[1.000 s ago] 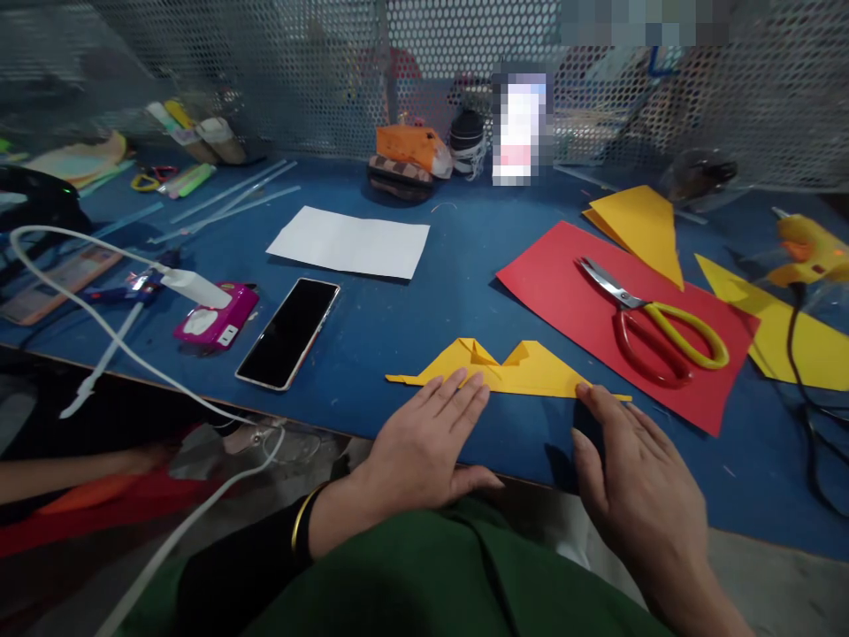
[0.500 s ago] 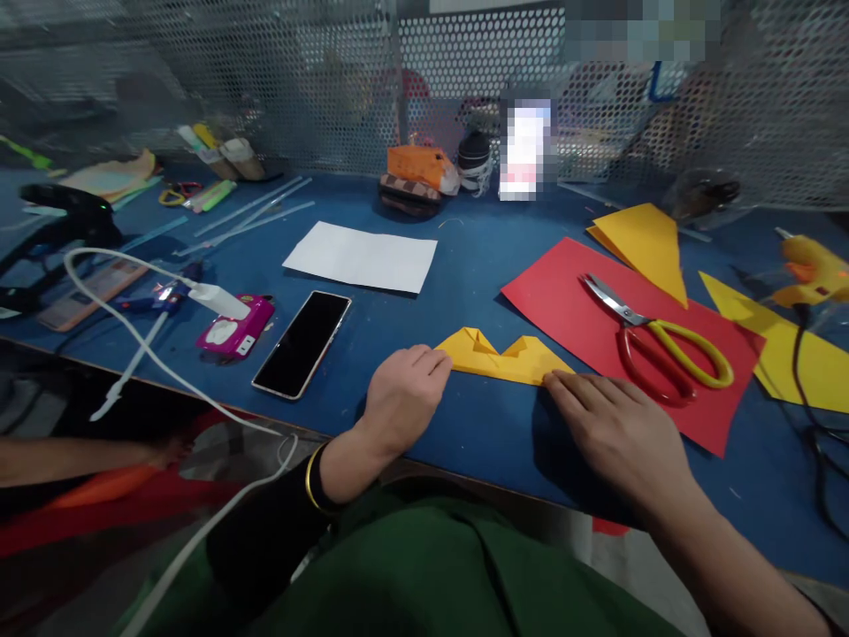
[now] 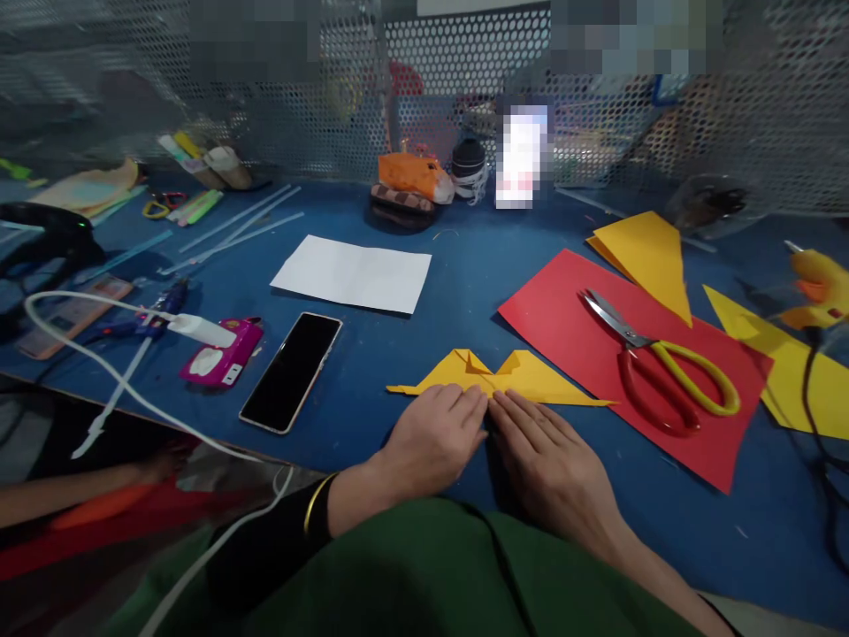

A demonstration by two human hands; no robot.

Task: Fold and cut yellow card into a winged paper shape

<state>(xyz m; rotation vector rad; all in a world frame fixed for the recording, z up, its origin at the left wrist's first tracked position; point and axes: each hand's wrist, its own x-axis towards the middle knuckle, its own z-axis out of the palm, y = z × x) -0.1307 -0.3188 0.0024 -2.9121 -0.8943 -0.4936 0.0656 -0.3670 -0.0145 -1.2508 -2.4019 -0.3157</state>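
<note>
A folded yellow paper [image 3: 527, 379] lies on the blue table in front of me, with two peaks on top and thin pointed ends left and right. My left hand [image 3: 434, 441] presses the middle of its lower edge, fingers closed together on the paper. Beside it, almost touching, my right hand [image 3: 557, 460] grips the same edge with its fingers held close. The fingertips and the edge under them are partly hidden. Right of the paper, red-and-yellow-handled scissors [image 3: 640, 341] rest on a red sheet [image 3: 557, 296].
A white sheet [image 3: 351, 274], a dark phone [image 3: 292, 372] and a magenta adapter [image 3: 222, 354] with a white cable lie to the left. More yellow paper [image 3: 643, 257] and a yellow glue gun [image 3: 819, 287] are at right. Another person's arm [image 3: 86, 495] shows at lower left.
Both my hands have moved from the two ends of the yellow paper inward to the middle of its lower edge. The pointed ends are now uncovered.
</note>
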